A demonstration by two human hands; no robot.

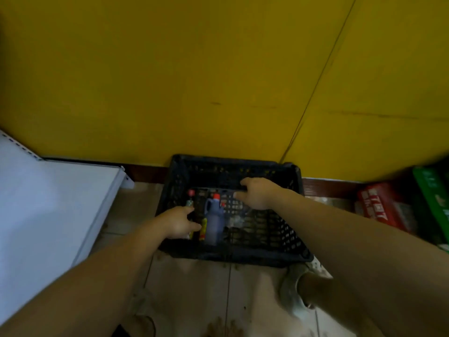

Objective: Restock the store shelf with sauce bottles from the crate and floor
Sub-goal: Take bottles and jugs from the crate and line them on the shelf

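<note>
A black slotted plastic crate [286, 242] sits on the tiled floor against the yellow wall. Inside at its left lie a dark handled sauce jug with a red cap [214, 221], a slim bottle with a yellow label [203, 229] and a small red-capped bottle [190, 199]. My left hand [178, 221] reaches into the crate's left side, fingers spread, touching or just beside the slim bottles. My right hand [255, 193] hovers open over the crate's middle, a little right of the jug's cap. The image is blurred.
A white shelf board [48, 203] stands at the left. Red and green cartons [388, 207] are stacked at the right by the wall. My shoe [295, 288] is on the tiles just in front of the crate's right corner.
</note>
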